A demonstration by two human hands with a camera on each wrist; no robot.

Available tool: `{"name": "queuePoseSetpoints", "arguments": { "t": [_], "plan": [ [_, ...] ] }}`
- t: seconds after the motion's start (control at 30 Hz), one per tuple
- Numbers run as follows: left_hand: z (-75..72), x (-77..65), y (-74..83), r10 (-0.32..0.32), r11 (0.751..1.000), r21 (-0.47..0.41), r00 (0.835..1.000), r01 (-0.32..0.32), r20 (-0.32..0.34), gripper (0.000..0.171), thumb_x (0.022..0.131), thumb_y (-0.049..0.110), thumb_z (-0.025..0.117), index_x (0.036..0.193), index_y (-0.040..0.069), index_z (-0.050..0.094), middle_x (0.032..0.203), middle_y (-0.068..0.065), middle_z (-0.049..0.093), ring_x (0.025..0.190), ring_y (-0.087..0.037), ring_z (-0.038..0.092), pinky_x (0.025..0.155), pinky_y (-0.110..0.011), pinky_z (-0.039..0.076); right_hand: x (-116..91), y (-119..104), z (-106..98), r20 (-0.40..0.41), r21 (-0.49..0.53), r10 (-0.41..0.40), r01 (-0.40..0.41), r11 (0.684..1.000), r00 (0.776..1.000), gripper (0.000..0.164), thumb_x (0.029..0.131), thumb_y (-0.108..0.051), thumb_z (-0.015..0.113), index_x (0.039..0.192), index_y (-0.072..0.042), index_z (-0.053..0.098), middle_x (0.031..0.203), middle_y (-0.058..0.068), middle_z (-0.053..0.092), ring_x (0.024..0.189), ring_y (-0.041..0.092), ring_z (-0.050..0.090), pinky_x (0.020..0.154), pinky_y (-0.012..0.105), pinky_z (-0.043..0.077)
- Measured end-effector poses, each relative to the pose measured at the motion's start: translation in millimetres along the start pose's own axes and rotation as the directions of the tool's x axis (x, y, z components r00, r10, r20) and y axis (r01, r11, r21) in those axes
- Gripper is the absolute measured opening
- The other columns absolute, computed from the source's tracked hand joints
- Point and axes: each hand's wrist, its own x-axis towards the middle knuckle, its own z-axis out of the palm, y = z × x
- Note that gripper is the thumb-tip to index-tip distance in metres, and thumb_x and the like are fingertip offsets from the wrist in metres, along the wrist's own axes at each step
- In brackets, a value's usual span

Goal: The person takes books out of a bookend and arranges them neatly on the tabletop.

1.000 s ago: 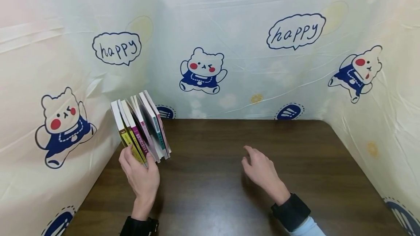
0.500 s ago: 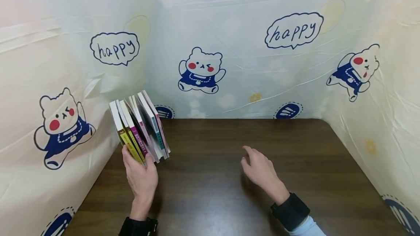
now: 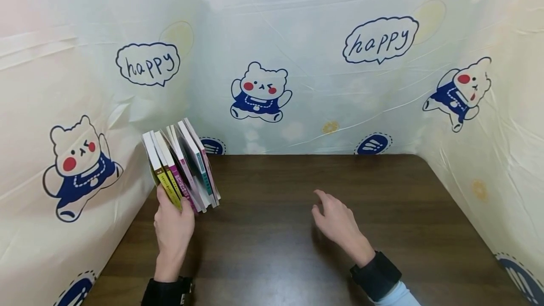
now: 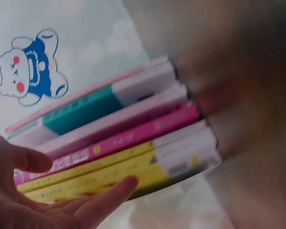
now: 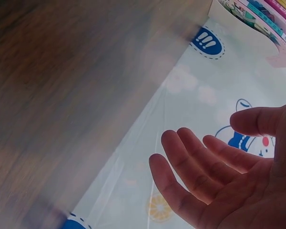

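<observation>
The left hand (image 3: 173, 228), grip loose, lies at a leaning row of slim, multicoloured paper books (image 3: 187, 176); light, even pressure should steady them. The right hand (image 3: 337, 221) hangs released.

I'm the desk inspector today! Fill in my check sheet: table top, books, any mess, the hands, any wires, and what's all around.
Surface: table, dark brown, wood-look, with a shiny patch near the front.
Job's things: books in a leaning row at the table's far left, their spines facing the person.
Clutter: nothing seen.
Hands: left hand at the yellow spines, too blurry to tell how firmly it touches; right hand above the table, holding nothing, fingers loosely curved.
Cables: nothing seen.
Surroundings: pale sheet printed with bears and "happy" bubbles.
</observation>
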Motion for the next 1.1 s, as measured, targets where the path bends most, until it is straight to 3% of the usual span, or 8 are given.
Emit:
{"name": "queuePoseSetpoints", "arguments": {
  "t": [0.2,0.33,0.43,0.53,0.67,1.1],
  "plan": [
    [-9.7,11.0,5.3,0.047,0.996,0.076,0.998,-0.050,0.041,0.072,0.106,0.021,0.049,0.166,0.009,0.013,0.127,-0.045,0.063,0.086,-0.057,0.072,0.058,-0.062,0.060,0.1,0.7,0.9,0.002,0.015,-0.001,0.001,1.000,1.000,0.044,0.099,-0.016,0.062,0.142,-0.005,0.060,0.122,0.019,0.074,0.061,0.017,0.055,0.047,0.032,0.046],
    [-10.3,16.4,8.5,0.052,0.992,0.112,0.997,-0.058,0.059,0.075,0.105,0.020,0.049,0.166,0.008,0.007,0.121,-0.046,0.064,0.079,-0.054,0.072,0.047,-0.051,0.056,0.4,0.8,1.2,0.003,0.015,0.005,-0.005,1.000,1.000,0.044,0.099,-0.016,0.062,0.142,-0.005,0.060,0.120,0.018,0.074,0.061,0.017,0.055,0.047,0.033,0.046],
    [-8.0,17.7,9.2,0.044,0.992,0.120,0.998,-0.049,0.042,0.076,0.105,0.019,0.049,0.166,0.008,0.006,0.124,-0.044,0.063,0.084,-0.056,0.071,0.052,-0.058,0.057,0.5,0.8,1.3,0.002,0.013,0.007,-0.007,1.000,1.000,0.044,0.099,-0.016,0.063,0.142,-0.005,0.060,0.119,0.017,0.075,0.063,0.017,0.056,0.049,0.032,0.047],
    [-3.6,17.4,7.7,0.043,0.996,0.077,0.999,-0.043,0.007,0.075,0.105,0.016,0.050,0.166,0.009,0.008,0.134,-0.042,0.059,0.100,-0.060,0.067,0.069,-0.070,0.057,0.2,1.1,1.7,0.002,0.018,0.003,-0.003,1.000,1.000,0.044,0.099,-0.016,0.063,0.142,-0.005,0.060,0.119,0.017,0.075,0.062,0.017,0.056,0.048,0.033,0.047],
    [2.5,16.4,3.5,0.042,0.999,0.003,0.998,-0.042,-0.045,0.074,0.105,0.011,0.049,0.167,0.010,0.008,0.141,-0.041,0.055,0.115,-0.061,0.061,0.085,-0.077,0.051,-0.3,2.1,2.4,0.007,0.018,0.004,-0.004,1.000,1.000,0.044,0.100,-0.016,0.062,0.142,-0.005,0.060,0.121,0.019,0.075,0.061,0.017,0.056,0.047,0.033,0.046],
    [5.6,18.2,0.5,0.099,0.995,0.006,0.988,-0.099,-0.123,0.065,0.106,0.010,0.055,0.164,0.012,0.026,0.147,-0.036,0.056,0.119,-0.060,0.060,0.093,-0.078,0.049,2.9,2.7,0.0,0.016,0.024,0.009,-0.009,1.000,1.000,0.044,0.100,-0.016,0.062,0.142,-0.004,0.060,0.123,0.021,0.074,0.065,0.018,0.059,0.050,0.032,0.049]
  ]
}}
